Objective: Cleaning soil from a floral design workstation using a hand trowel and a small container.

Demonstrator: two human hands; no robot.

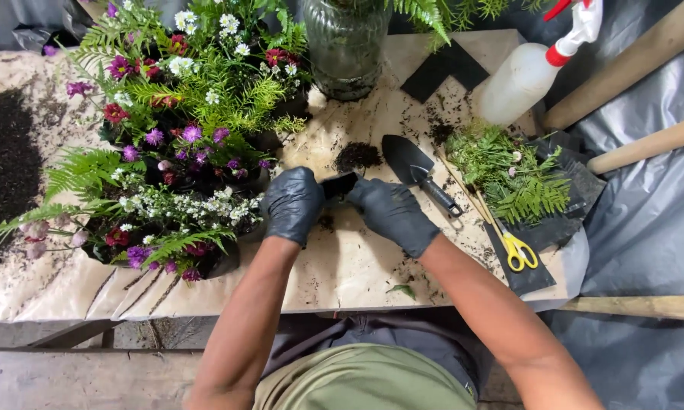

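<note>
Both gloved hands, left hand (292, 203) and right hand (391, 212), pinch a small black pot (339, 184); looks light, flimsy, best gripped at its rim.

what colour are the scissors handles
Yellow. The scissors lie at the table's right, by the fern cuttings; seen clearly in the head view.

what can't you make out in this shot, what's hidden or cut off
- Small black object, head view: mostly covered by the left hand and right hand; its kind is unclear.
- Glass jar: top cut off by the frame edge.
- Spray bottle: nozzle cut off at the top.
- Scissors: blades too thin to see clearly.
</note>
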